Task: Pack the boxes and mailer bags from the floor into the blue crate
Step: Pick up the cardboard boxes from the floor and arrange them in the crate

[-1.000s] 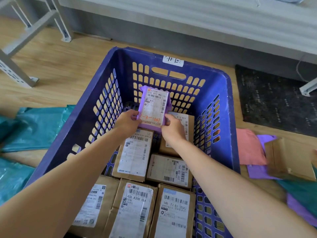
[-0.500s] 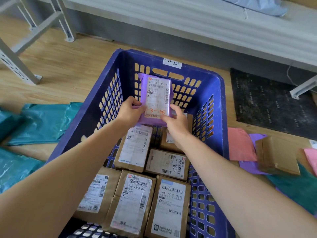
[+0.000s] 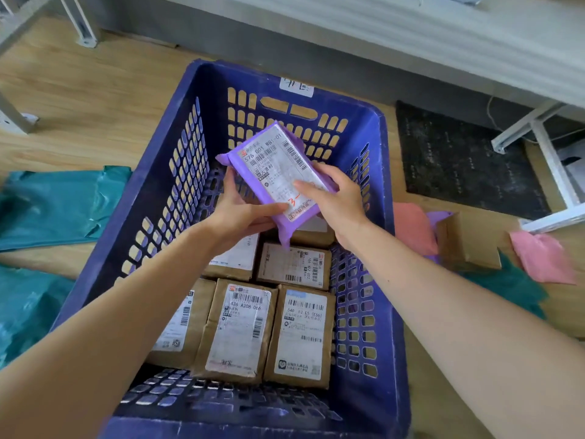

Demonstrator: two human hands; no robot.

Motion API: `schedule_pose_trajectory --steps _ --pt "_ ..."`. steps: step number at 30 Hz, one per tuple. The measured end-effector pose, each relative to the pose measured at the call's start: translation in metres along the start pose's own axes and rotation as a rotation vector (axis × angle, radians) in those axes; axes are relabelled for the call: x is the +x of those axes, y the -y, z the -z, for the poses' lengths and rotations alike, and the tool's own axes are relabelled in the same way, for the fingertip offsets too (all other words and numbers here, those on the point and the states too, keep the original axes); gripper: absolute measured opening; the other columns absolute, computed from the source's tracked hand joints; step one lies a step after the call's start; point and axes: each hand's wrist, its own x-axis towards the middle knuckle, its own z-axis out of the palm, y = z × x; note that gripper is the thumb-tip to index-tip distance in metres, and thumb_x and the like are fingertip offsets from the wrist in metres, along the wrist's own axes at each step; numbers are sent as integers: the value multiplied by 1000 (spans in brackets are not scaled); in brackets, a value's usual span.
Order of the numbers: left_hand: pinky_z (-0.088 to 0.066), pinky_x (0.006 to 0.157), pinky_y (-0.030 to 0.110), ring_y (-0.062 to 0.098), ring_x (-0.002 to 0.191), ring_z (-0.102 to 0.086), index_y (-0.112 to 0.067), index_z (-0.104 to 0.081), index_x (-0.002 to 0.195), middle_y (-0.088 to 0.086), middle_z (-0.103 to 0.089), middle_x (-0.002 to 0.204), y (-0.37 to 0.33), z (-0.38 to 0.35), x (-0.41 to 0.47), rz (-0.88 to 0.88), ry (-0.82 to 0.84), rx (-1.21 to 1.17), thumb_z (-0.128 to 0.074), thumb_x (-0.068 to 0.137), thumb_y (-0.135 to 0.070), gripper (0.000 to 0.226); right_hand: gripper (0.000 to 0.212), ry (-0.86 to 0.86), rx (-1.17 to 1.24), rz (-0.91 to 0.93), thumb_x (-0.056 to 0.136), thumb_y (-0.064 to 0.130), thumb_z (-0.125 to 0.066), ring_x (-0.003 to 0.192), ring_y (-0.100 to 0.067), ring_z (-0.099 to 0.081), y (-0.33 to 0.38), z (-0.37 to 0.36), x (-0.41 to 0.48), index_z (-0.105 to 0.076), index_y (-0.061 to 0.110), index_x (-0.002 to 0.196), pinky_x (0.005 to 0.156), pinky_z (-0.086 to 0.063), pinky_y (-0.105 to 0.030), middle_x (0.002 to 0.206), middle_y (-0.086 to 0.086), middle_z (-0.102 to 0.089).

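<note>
A purple mailer bag with a white shipping label is held tilted over the far half of the blue crate. My left hand grips its near lower edge from underneath. My right hand holds its right side, thumb on the label. Several brown boxes with labels lie flat on the crate floor in the near half. On the floor to the right of the crate lie a brown box, pink mailer bags and a teal mailer bag.
Teal mailer bags lie on the wooden floor left of the crate. A dark mat sits at the right rear. White metal frame legs stand at the far right, grey ones at the far left. A grey wall base runs behind.
The purple mailer bag has been turned from upright to tilted, its top leaning left. My right thumb now lies on the label. The view has shifted slightly left.
</note>
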Motion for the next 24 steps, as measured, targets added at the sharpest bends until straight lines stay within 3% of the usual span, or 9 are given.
schedule_pose_trajectory --steps 4,7,10,13,16,19,24 --pt "-56 85 46 31 94 -70 -46 -9 140 14 -70 110 -1 2 -4 3 39 -16 -77 72 -2 106 46 4 -51 -39 69 18 -84 91 -16 -69 5 12 -4 -63 24 109 71 -58 -28 101 2 -69" --pt "-52 91 46 25 100 -67 -38 -6 146 6 -68 111 -6 6 -5 -62 -109 50 -81 70 -15 109 55 10 -81 -75 65 17 -86 94 -17 -69 6 19 -6 -64 18 116 70 -57 -28 106 -2 -70" --pt "-49 87 29 9 101 -59 -27 -23 146 -6 -58 111 -14 12 -5 -152 -260 289 -76 76 -31 88 57 22 -105 -106 65 15 -86 91 -16 -69 6 28 -10 -64 19 117 60 -54 -21 106 -3 -70" --pt "-48 71 19 11 101 -62 -21 -53 130 -6 -64 108 -20 18 -6 -89 -163 400 -69 82 -39 53 60 1 -97 -135 65 14 -86 95 -18 -67 7 33 -12 -61 21 119 65 -54 -24 111 -4 -67" --pt "-57 75 27 13 95 -68 -22 -61 116 -4 -70 101 -16 19 -6 -12 -106 335 -68 84 -31 34 70 -121 -215 -84 72 18 -82 106 -18 -60 8 32 -12 -48 17 133 79 -53 -27 126 -6 -56" --pt "-59 73 31 15 87 -69 -21 -61 115 -3 -71 101 -9 17 -9 27 -97 348 -70 83 -28 34 65 -199 -381 39 81 20 -74 108 -16 -54 12 27 -14 -39 13 135 73 -46 -17 129 -8 -49" --pt "-59 62 27 17 74 -72 -21 -57 121 1 -73 99 -3 12 -14 107 -9 372 -73 81 -27 44 58 -172 -696 38 87 30 -66 117 -27 -46 15 20 -22 -35 16 134 83 -38 -28 134 -10 -39"
